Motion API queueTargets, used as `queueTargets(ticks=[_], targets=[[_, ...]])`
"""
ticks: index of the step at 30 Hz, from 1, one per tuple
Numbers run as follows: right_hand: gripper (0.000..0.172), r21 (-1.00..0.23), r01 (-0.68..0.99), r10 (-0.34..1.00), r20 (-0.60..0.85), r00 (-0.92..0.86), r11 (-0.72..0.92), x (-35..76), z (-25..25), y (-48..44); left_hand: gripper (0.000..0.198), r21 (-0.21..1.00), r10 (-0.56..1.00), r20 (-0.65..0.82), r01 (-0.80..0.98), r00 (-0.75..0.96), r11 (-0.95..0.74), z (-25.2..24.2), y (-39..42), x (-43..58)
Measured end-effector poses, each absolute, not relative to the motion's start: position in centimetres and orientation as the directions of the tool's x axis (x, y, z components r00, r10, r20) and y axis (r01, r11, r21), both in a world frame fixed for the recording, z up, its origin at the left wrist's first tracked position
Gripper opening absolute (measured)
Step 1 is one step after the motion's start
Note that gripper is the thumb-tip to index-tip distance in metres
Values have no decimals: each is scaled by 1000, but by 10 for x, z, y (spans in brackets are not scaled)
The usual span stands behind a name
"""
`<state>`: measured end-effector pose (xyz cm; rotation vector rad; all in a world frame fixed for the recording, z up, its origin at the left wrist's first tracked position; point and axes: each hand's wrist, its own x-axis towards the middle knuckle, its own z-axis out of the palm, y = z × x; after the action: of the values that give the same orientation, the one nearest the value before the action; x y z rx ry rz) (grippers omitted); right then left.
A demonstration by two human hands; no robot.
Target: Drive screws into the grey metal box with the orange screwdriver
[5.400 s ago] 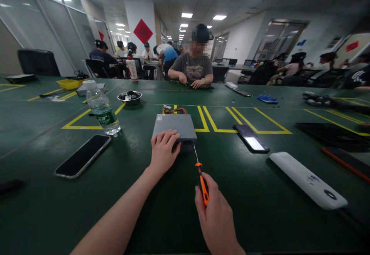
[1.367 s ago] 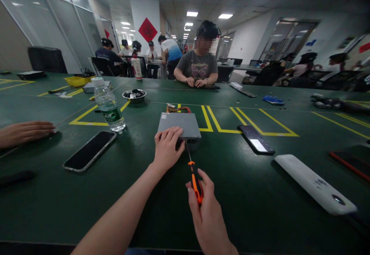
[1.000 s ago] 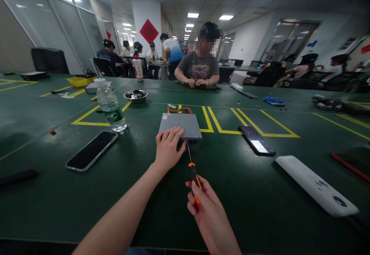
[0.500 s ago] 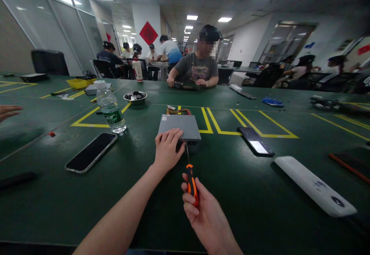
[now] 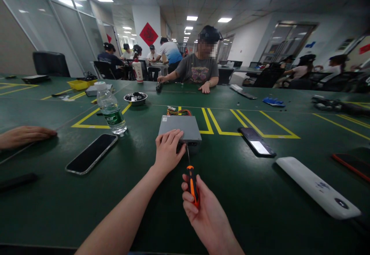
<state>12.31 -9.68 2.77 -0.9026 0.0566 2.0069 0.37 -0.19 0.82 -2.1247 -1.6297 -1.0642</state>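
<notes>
A grey metal computer power supply (image 5: 185,125) lies on the green table, its bundle of coloured cables (image 5: 180,112) at the far side. My left hand (image 5: 168,147) grips its near left part, fingers over the top and thumb at the near side. In my right hand (image 5: 200,208) is an orange and black screwdriver (image 5: 192,185), the fingers wrapped round its handle. The shaft points away from me, and its tip meets the near side of the power supply beside my left thumb. What the tip touches is too small to make out.
Left of me are a phone (image 5: 91,154), a water bottle (image 5: 111,110), a metal bowl (image 5: 135,98) and another person's hand (image 5: 31,134). To the right lie a second phone (image 5: 256,142) and a long white device (image 5: 316,185). A person (image 5: 199,64) sits opposite.
My hands, the screwdriver and the power supply stay almost the same. The other person's hand at left has come further in. The person opposite has shifted a dark object leftward.
</notes>
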Motion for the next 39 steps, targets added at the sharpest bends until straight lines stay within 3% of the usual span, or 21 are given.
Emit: queueTargets(ticks=[4, 9, 14, 20, 30, 39], targets=[[12, -452, -688, 755, -619, -216, -568, 122, 24, -98, 34, 209, 725, 680, 918, 113, -338, 9, -3, 4], [15, -621, -478, 773, -585, -245, -621, 133, 24, -95, 36, 199, 717, 688, 921, 113, -336, 9, -3, 4], [25, -601, -366, 703, -622, -345, -711, 144, 21, -84, 38, 197, 726, 678, 921, 119, -335, 9, -2, 3], [26, -667, -362, 757, -542, -364, -652, 142, 13, -85, 38, 185, 730, 672, 926, 125, -329, 5, 1, 4], [38, -549, -380, 648, -456, -610, -744, 143, 7, -75, 40, 178, 726, 677, 932, 118, -317, 4, 4, 5], [35, -646, -426, 757, -403, -514, -633, 137, 0, -78, 40, 177, 717, 686, 928, 123, -329, 4, 5, 4]])
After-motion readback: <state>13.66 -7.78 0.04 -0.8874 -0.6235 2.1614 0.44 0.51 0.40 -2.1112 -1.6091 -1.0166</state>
